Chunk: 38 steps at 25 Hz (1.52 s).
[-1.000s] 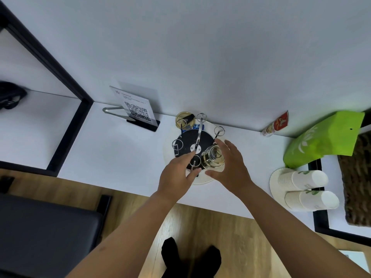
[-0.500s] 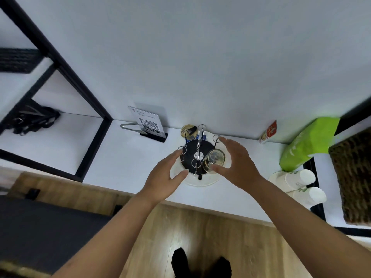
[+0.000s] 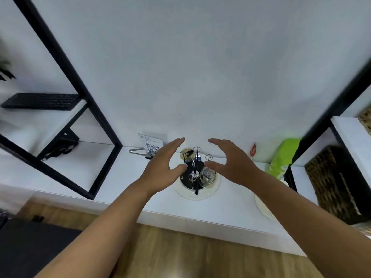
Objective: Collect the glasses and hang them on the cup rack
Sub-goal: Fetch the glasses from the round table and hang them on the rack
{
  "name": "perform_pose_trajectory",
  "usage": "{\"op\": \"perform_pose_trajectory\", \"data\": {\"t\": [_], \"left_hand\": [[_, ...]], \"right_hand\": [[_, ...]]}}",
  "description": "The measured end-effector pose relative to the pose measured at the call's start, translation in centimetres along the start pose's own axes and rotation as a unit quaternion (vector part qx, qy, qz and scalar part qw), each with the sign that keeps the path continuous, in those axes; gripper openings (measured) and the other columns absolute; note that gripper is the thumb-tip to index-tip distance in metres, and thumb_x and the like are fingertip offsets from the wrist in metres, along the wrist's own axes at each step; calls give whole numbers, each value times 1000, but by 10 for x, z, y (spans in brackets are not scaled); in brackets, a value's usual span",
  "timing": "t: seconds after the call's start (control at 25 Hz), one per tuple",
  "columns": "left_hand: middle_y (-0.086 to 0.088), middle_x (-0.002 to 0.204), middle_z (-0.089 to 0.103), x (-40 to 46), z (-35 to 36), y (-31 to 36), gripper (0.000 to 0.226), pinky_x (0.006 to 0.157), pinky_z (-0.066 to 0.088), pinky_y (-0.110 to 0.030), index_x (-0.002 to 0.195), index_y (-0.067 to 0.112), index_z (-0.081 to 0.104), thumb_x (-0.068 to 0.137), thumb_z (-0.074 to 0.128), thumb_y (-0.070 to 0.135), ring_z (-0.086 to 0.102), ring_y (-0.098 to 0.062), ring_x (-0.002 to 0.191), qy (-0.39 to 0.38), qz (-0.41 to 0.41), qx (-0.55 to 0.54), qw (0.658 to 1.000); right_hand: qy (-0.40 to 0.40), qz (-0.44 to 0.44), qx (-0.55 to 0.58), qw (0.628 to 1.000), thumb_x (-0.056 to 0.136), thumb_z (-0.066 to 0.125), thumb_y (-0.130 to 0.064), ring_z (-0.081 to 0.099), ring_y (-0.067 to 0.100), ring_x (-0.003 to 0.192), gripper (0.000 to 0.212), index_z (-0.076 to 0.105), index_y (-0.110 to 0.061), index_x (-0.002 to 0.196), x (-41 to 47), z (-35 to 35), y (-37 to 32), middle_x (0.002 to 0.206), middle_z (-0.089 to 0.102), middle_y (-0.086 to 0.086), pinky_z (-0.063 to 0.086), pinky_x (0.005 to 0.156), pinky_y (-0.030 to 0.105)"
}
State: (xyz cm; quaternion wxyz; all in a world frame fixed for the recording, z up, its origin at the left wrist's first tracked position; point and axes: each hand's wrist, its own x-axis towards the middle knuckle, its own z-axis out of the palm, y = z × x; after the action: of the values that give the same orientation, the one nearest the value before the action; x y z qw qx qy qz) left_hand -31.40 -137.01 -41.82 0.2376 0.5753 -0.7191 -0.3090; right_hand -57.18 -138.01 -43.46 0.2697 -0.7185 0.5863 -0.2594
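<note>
Glass (image 3: 207, 174) hangs on cup rack (image 3: 195, 167); left hand (image 3: 163, 167), right hand (image 3: 230, 164) fingers spread, empty.

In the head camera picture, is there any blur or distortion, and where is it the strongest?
Head view: wide-angle bending slants the black shelf frame and the right post; the left edge is smeared by motion; the cup rack, the glass and both hands are fairly sharp; lighting is soft.

Cup rack (image 3: 195, 171): chrome wire on a black round base, set on a white plate (image 3: 210, 194). Glass (image 3: 207, 175) — clear. Pouch (image 3: 281, 159) — lime green, white print. Basket (image 3: 337, 183): dark brown weave. Card (image 3: 151, 144): white, black QR pattern. Shelf frame (image 3: 66, 63): black.
</note>
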Motion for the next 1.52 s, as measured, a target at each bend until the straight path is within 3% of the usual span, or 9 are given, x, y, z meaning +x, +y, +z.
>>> {"op": "perform_pose_trajectory", "data": {"t": [0.16,0.24,0.32,0.44,0.64,0.88,1.24,1.4,1.52], "left_hand": [[29,160,33,-12,-36,39,72,123,33,-38,155,54,34,95,71,37,27,4,149,2,54,-14,998],[29,158,34,-24,-54,55,71,116,43,-45,154,55,34,94,70,42,29,1,149,-4,83,-18,996],[23,161,35,-32,-70,67,70,121,35,-40,156,51,35,95,69,43,30,-5,150,1,114,-1,993],[21,163,34,-58,-97,95,72,123,26,-32,158,48,32,96,68,47,28,-5,151,-13,174,22,984],[22,164,33,-96,-124,159,72,122,27,-32,158,48,30,96,65,55,29,-5,152,-23,260,15,965],[25,161,37,-123,-123,237,69,122,30,-34,156,50,33,94,61,63,32,-2,150,-44,347,10,937],[18,153,51,-155,-81,395,64,114,36,-26,153,41,46,95,67,54,44,0,142,-74,474,-65,875],[19,151,53,-176,-18,470,62,116,38,-31,151,44,47,94,67,54,46,-1,140,-106,506,-109,849],[20,153,49,-200,44,519,64,118,37,-34,152,47,42,93,66,59,43,-1,142,-157,531,-99,827]], "right_hand": [[26,2,-20,999,93,72,-49,40,1,138,69,43,-38,155,-25,-36,-50,145,46,-20,17,100,14],[57,-6,-23,998,92,71,-53,42,6,142,71,42,-38,156,-43,-52,-78,151,48,-15,28,110,23],[82,-8,-38,996,92,70,-55,44,9,143,71,41,-39,155,-60,-65,-100,153,49,-11,35,115,30],[122,12,-57,991,93,69,-56,42,8,143,71,40,-42,156,-106,-85,-140,153,47,-12,33,111,25],[208,33,-75,975,94,70,-54,45,7,141,70,41,-40,156,-175,-127,-192,151,49,-11,33,108,24],[291,54,-105,949,93,70,-56,44,10,144,73,40,-39,157,-260,-180,-216,157,47,-10,37,118,32],[417,119,-168,885,96,68,-51,43,14,145,67,41,-39,156,-384,-312,-223,157,48,-7,36,109,31],[450,146,-188,861,97,64,-56,41,16,147,67,39,-40,157,-441,-349,-198,160,45,-8,37,117,40],[475,177,-198,839,95,64,-60,42,14,146,70,39,-39,157,-494,-376,-164,160,45,-9,38,116,39]]}}
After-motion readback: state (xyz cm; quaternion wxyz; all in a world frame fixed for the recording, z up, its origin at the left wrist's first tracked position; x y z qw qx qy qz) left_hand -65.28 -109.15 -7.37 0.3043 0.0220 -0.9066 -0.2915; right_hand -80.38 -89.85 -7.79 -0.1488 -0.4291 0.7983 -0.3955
